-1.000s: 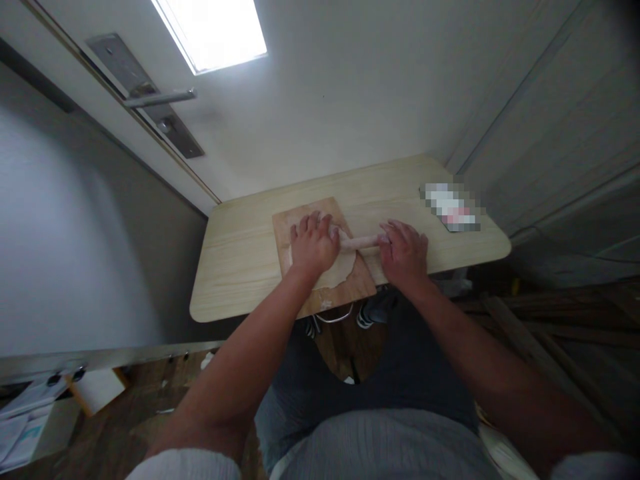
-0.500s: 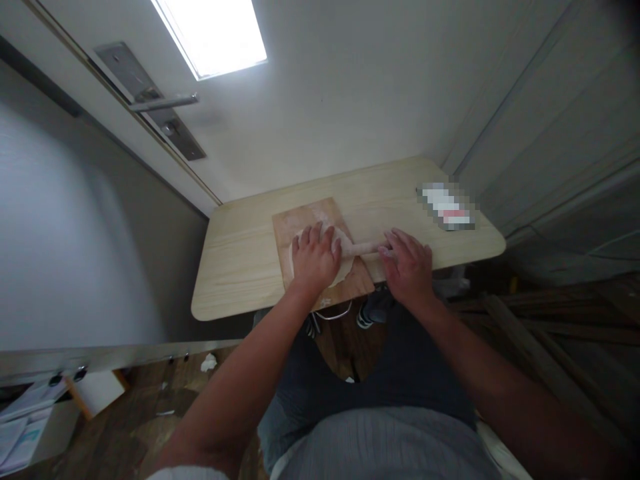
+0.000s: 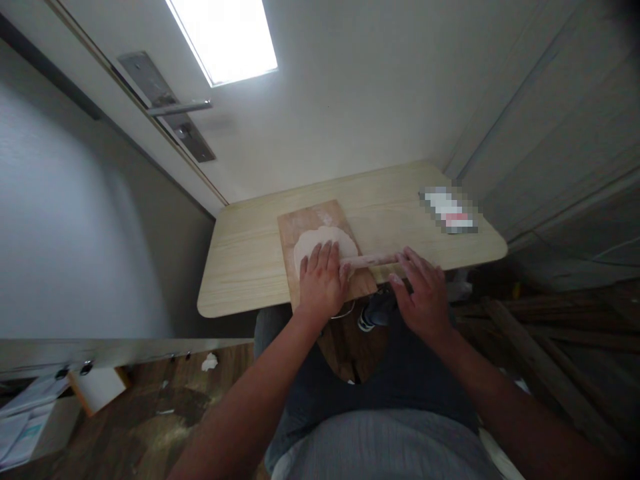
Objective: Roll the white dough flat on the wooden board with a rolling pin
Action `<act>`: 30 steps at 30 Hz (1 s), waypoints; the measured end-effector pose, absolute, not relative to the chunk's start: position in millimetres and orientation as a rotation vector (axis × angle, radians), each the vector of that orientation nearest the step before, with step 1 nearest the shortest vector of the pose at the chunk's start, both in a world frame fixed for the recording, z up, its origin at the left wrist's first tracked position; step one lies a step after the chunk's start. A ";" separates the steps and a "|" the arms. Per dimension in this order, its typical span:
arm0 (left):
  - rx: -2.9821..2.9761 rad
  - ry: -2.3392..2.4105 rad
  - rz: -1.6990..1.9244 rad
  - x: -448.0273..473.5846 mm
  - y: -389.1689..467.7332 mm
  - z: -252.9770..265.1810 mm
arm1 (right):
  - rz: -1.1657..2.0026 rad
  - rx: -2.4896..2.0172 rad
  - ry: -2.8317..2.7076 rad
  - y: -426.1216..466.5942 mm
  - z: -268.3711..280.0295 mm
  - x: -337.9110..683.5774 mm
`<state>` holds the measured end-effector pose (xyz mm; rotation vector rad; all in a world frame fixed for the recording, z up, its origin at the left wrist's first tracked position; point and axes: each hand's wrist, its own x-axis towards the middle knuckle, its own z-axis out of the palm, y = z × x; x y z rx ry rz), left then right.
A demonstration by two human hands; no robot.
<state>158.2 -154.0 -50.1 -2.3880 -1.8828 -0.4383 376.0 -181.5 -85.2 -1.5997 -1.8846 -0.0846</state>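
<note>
A pale sheet of rolled dough (image 3: 320, 237) lies on a small wooden board (image 3: 290, 230). Over its near part rests my left hand (image 3: 323, 280), fingers stretched out flat, covering the left end of a floury rolling pin (image 3: 373, 260). The pin reaches rightward past the board's edge. My right hand (image 3: 423, 283) touches the pin's right end with its outstretched fingertips, thumb held apart below. Flour whitens the fingertips of the right hand.
The board sits on a narrow light-wood table (image 3: 245, 267) against a white door with a metal handle (image 3: 180, 108). A blurred-out flat object (image 3: 447, 210) lies at the table's right end. Wooden planks (image 3: 540, 360) lean at the right; papers (image 3: 30, 427) sit at lower left.
Both hands and the rolling pin have come nearer to my body, baring more of the dough's far part. My right thumb has moved away from the pin. The view has shifted slightly.
</note>
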 end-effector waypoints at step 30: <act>-2.382 -1.931 -0.712 99.4 -191.8 -41.5 | 0.137 -1.543 -1.936 -137.1 -56.4 329.0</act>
